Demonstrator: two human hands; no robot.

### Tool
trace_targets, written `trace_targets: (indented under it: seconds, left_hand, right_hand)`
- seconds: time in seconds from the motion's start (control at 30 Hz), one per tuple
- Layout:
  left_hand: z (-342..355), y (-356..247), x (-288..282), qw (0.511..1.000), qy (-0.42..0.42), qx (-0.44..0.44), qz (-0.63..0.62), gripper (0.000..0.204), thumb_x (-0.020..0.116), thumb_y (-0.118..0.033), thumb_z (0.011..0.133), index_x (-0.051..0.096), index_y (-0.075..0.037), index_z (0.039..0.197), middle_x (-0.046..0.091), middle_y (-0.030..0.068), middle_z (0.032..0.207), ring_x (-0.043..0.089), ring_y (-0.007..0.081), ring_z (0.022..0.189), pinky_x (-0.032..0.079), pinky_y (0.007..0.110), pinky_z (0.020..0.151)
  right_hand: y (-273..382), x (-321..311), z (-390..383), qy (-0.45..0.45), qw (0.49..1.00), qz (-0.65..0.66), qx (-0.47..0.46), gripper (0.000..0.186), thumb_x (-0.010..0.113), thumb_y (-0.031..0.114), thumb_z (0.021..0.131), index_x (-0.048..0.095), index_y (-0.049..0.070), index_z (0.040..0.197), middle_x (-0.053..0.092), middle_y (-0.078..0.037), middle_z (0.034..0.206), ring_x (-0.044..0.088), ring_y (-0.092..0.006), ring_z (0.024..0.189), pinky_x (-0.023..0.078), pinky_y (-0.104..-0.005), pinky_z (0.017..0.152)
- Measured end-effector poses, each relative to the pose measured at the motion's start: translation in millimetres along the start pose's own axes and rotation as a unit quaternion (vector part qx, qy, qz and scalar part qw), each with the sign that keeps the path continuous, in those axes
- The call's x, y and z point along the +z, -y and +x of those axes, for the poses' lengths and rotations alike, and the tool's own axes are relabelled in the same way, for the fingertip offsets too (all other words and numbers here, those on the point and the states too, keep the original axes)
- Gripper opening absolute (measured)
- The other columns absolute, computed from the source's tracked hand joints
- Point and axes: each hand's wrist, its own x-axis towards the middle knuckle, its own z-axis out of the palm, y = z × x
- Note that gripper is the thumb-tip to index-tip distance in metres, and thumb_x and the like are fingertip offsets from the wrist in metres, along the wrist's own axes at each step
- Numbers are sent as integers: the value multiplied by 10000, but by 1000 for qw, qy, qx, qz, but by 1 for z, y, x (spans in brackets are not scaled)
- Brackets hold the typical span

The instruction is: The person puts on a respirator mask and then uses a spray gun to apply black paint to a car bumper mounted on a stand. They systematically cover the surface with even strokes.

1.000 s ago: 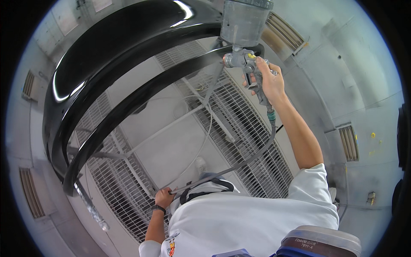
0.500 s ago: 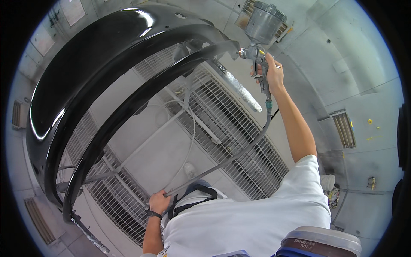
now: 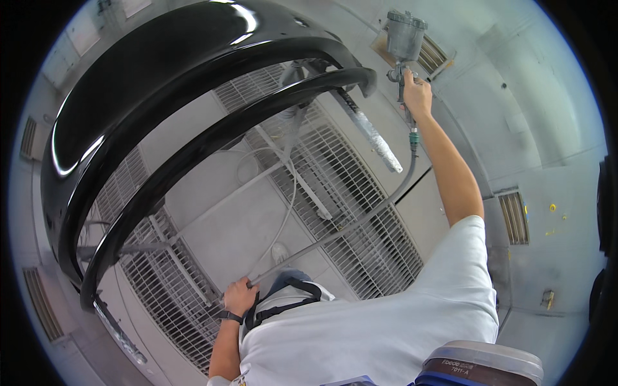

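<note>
Clamping R hand (image 3: 418, 96) on spray gun (image 3: 405, 38) & L hand (image 3: 239, 297) on hose (image 3: 351, 225), you risked scuffing blk panel (image 3: 148, 83) if hose swung.

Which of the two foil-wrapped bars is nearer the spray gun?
The upper bar, below and left of the spray gun in the right hand; the lower bar is at the picture's lower left, farther away.

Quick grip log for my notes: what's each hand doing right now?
Left hand: closed around the long, grey, flexible hose.
Right hand: closed around the handle of the grey metal spray gun with a cup on top.
</note>
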Motion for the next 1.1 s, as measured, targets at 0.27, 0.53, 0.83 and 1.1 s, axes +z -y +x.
trace_targets:
  seconds: [0.27,0.53,0.83,1.1]
  left_hand:
    - [-33,68,14,990,-80,109,-52,402,699,-476,886,725,-75,882,732,185,857,702,408,878,554,516,764]
    - [-95,168,39,984,-76,96,-132,416,695,-471,905,717,-56,923,728,209,896,690,407,907,542,509,781]
    - [-165,250,84,945,-148,42,-287,328,750,-347,866,706,-22,867,704,217,797,688,429,822,538,512,727]
    - [-206,278,107,899,-239,-30,-366,407,752,-390,882,693,8,821,673,261,778,666,466,824,528,504,701]
  right_hand:
    - [146,0,-146,174,982,-2,-72,530,565,544,1009,696,30,982,665,-44,714,654,-115,586,495,-284,425]
    - [297,42,-358,345,926,-47,-149,529,563,551,1006,657,35,934,614,-41,703,680,-141,630,508,-276,432]
    - [421,147,-563,518,801,-89,-287,553,526,536,1036,647,-2,993,621,-71,662,663,-127,559,499,-242,373]
    - [478,245,-680,580,713,-115,-378,542,496,495,1041,681,-14,1039,565,-75,620,689,-169,591,534,-267,393]
